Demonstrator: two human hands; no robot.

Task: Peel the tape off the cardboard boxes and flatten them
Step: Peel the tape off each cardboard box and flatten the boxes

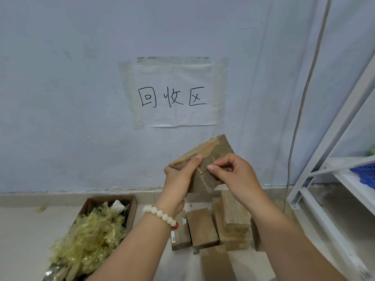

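The small cardboard box [221,147] is held up in the air between the two hands, tilted with one corner pointing up and away. That puts the taped seam in front of the person, where it can be seen and picked at. The left hand [178,179] grips the box from below and from the left, its thumb lying across the upper face. It seems to be there as a brace, so the box does not turn when the tape is pulled. The right hand [235,173] sits close against the box's right side with its fingers curled in. Thumb and forefinger pinch at a small lifted end of tape [203,171] on the near edge, apparently to get a start on peeling. How much of the strip is free is too small to tell. The two hands are almost touching, both closed on this one box. Below and to the left of the left hand, an open carton [133,209] stands on the floor holding a heap of crumpled yellowish tape [91,236], probably kept within easy drop of a peeled strip. Directly under the hands lie more cardboard pieces [203,226], packed side by side. Whether they are already flattened cannot be told. This box looks sealed and unflattened, so the peeling step is likely just beginning.
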